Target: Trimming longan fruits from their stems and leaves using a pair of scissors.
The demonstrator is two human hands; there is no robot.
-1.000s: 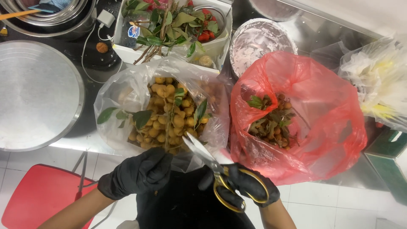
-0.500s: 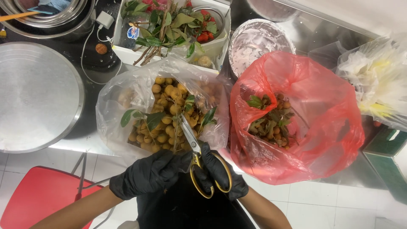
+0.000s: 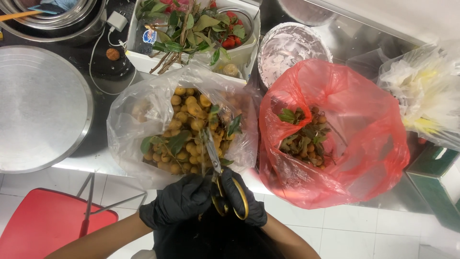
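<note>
Both my hands wear black gloves at the near edge of a clear plastic bag [image 3: 129, 120] full of small tan round fruits [image 3: 189, 112] on leafy stems. My right hand [image 3: 242, 196] grips scissors [image 3: 218, 175] with yellow handles; the blades point up into the fruit cluster. My left hand [image 3: 179, 201] is closed at the stem end of the bunch, right beside the scissors. What it pinches is hidden by the glove.
A red plastic bag [image 3: 364, 144] with cut stems and leaves stands to the right. Behind are a white box of leafy twigs [image 3: 187, 29], a foil-lined bowl [image 3: 287, 48], a large metal lid [image 3: 38, 105] on the left, a white bag [image 3: 426, 96], and a red stool [image 3: 43, 225] below.
My right hand swung the scissors from pointing up-left to upright and pushed the blades into the fruit bunch. My hands came together, and the view moved closer.
</note>
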